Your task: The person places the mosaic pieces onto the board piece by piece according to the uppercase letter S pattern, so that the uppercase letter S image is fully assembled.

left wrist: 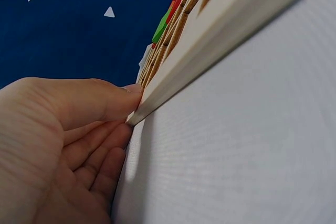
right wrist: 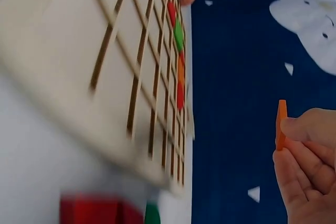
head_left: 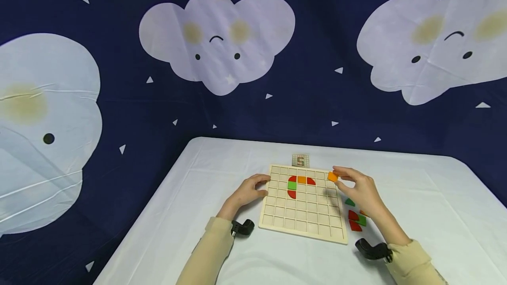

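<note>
My right hand (head_left: 362, 192) pinches an orange square tile (head_left: 332, 177) between thumb and fingertips, over the board's far right corner. In the right wrist view the orange tile (right wrist: 281, 124) is seen edge-on. The pale wooden grid board (head_left: 313, 221) lies flat on the table. Thumb and fingers of my left hand (head_left: 247, 191) hold its left edge; in the left wrist view the thumb (left wrist: 105, 98) lies on the rim. In the grid sit an orange square (head_left: 302, 180), a green square (head_left: 292, 185) and three rounded red pieces, one of them a red piece (head_left: 292, 194) below the green.
A small pattern card (head_left: 300, 160) lies behind the board, showing an S-like shape. Right of the board are loose pieces: a green piece (head_left: 350, 202), red pieces (head_left: 355, 226), a green square (head_left: 361, 220) and an orange one partly behind my right wrist. A white cloth covers the table (head_left: 435, 197).
</note>
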Available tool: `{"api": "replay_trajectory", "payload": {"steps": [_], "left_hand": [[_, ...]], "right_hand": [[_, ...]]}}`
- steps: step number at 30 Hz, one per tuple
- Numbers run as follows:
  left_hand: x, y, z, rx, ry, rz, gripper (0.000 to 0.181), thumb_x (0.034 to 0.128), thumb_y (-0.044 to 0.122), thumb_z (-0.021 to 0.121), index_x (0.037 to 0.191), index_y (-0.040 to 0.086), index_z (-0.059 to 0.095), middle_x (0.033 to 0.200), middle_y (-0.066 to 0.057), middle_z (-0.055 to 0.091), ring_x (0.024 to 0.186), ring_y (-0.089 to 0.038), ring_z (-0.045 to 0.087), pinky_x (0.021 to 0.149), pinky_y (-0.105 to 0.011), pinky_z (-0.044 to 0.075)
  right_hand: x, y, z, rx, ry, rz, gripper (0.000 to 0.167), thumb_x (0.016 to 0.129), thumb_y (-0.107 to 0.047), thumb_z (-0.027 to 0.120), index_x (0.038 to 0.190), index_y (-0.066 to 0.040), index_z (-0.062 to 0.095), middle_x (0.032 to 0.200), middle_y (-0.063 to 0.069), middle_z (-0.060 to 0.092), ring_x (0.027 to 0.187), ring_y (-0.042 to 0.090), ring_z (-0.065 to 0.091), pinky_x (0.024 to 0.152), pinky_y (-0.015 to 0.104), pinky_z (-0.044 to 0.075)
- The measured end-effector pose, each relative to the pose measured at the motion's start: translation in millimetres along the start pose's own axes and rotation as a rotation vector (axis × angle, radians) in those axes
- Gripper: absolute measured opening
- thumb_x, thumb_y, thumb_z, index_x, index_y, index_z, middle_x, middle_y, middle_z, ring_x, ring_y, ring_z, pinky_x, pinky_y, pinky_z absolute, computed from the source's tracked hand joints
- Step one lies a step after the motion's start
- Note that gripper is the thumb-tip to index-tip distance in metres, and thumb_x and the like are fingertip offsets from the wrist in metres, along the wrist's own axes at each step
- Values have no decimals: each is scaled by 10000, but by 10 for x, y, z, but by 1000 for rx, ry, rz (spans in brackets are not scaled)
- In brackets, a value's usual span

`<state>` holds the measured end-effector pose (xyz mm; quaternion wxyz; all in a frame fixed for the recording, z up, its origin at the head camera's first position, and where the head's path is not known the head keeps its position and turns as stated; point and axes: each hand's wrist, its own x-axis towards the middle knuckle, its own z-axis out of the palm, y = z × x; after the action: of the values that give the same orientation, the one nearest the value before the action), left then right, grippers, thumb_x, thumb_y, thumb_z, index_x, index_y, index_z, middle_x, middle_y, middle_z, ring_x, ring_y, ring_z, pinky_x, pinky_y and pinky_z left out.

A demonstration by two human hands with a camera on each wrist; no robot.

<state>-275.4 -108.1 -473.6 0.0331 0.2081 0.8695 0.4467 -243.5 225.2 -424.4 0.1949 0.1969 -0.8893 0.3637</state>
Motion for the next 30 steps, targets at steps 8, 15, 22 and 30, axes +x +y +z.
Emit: {"api": "replay_trajectory", "payload": {"steps": [8,15,22,30], "left_hand": [[-1,6,3,-3,4,-7,469,826,-1,668,1279,-22,547,1308,-127,525,1195,-258,492,1023,-343,392],[1,-5,2,-1,4,-2,466,827,0,666,1278,-20,550,1308,-125,525,1193,-252,494,1021,-343,394],[12,-21,5,-4,4,19,463,826,-1,668,1273,-27,551,1301,-138,527,1188,-265,499,1015,-366,400],[6,-21,5,-24,5,8,471,827,-7,667,1282,-19,547,1295,-133,531,1177,-260,503,1007,-360,407]], "right_hand": [[118,-149,296,80,-46,-46,400,804,7,702,1196,-28,627,1084,116,669,922,311,635,801,502,516],[117,-203,491,142,-94,-58,403,818,-4,699,1211,-40,619,1110,98,660,954,298,621,795,516,517],[38,-148,678,180,-140,-34,391,821,10,686,1205,-16,619,1090,113,664,953,285,628,805,439,537],[-40,-66,825,99,-182,-49,379,791,24,710,1163,-6,644,1069,104,670,907,248,652,754,364,553]]}}
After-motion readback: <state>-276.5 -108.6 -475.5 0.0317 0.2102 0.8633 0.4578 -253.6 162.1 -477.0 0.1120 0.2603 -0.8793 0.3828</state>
